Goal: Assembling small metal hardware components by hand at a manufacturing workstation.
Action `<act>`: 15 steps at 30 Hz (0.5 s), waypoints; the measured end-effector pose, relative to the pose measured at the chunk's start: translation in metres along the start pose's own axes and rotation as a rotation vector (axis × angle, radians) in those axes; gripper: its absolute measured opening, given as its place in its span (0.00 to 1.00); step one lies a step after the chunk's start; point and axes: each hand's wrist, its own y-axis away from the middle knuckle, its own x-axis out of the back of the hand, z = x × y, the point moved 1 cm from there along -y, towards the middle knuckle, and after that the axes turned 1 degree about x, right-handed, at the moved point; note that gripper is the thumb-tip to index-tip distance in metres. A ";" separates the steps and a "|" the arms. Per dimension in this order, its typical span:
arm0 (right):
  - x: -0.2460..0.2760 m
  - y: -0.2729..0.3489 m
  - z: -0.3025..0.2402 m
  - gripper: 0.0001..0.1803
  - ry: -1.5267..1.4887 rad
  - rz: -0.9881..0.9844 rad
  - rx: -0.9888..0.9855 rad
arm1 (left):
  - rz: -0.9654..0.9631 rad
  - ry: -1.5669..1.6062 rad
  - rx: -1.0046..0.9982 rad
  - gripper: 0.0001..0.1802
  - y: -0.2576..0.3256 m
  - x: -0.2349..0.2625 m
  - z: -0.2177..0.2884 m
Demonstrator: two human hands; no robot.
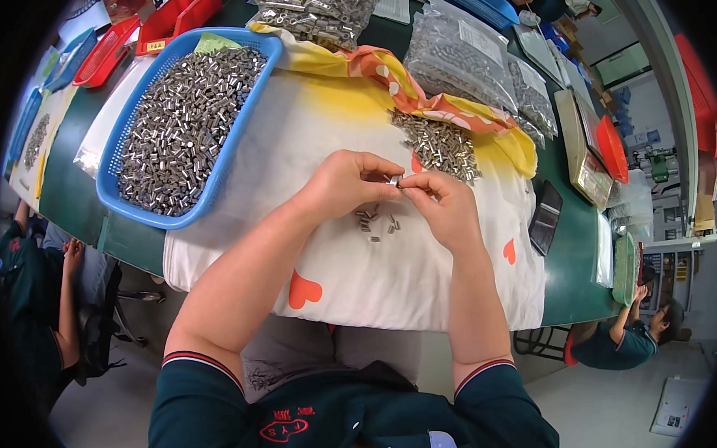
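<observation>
Blue basket (129, 202) heaped with small metal cylinders, sitting at the left of the white cloth (424, 285) on the green surface (577, 272). Right of the basket, over mid-cloth: left hand (349, 181) and right hand (445, 205) meeting fingertip to fingertip, fingers of both pinched nearly closed on one tiny metal piece (395, 180) between them. Just below that, a little scatter of loose pieces (376, 221) lying on the cloth. Further right of the basket and a bit up, a bigger pile of cylinders (439, 144) beside the yellow-orange fabric edge (417, 103). Clear bags of parts (459, 54) beyond, black tray (545, 217) off the cloth's right edge.
</observation>
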 end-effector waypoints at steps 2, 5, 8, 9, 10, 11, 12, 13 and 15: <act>-0.002 -0.002 0.003 0.05 -0.142 0.006 -0.080 | 0.000 -0.005 -0.008 0.17 0.002 0.000 0.002; 0.001 -0.006 0.016 0.06 -0.349 -0.099 -0.206 | -0.010 -0.003 -0.019 0.17 0.000 0.002 -0.001; 0.004 -0.008 0.020 0.04 -0.490 -0.184 -0.266 | -0.031 0.005 -0.019 0.17 0.000 0.001 -0.001; 0.004 -0.008 0.019 0.04 -0.491 -0.185 -0.266 | -0.036 0.003 -0.023 0.17 0.000 0.001 0.000; 0.004 -0.008 0.018 0.04 -0.524 -0.175 -0.300 | -0.035 0.002 -0.022 0.17 0.000 0.001 0.001; 0.004 -0.007 0.017 0.04 -0.557 -0.166 -0.333 | -0.033 0.004 -0.007 0.17 0.000 0.001 0.003; 0.004 -0.007 0.018 0.04 -0.557 -0.165 -0.332 | -0.030 0.004 0.006 0.17 0.000 0.001 0.004; 0.003 -0.007 0.019 0.04 -0.580 -0.165 -0.333 | -0.031 0.003 0.005 0.17 0.000 0.000 0.004; 0.003 -0.007 0.021 0.03 -0.604 -0.164 -0.334 | -0.034 0.033 -0.006 0.17 0.001 0.000 0.005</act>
